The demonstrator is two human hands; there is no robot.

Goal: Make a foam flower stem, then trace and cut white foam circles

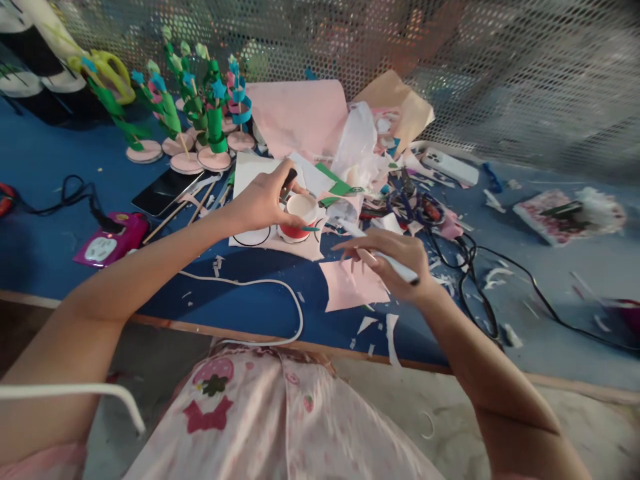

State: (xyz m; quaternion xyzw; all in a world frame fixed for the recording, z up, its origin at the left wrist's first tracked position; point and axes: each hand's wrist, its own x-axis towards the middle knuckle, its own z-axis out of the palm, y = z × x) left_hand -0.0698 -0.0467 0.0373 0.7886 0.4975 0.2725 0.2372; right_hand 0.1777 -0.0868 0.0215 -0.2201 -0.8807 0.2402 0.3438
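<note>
My left hand curls around a small round red-and-white cup, its thumb against the near side. A dark object shows at those fingers; I cannot make out its kind. Beneath the cup lies white paper with a black curved line drawn on it. To the right, my right hand is closed around a white marker, somewhat blurred, slanting toward the cup. A pink paper piece lies below that hand.
Paper plants on round pink bases stand at the back left. A black phone and a magenta power socket lie left. Scissors, cables and paper scraps clutter the right. Perforated metal mesh rises behind.
</note>
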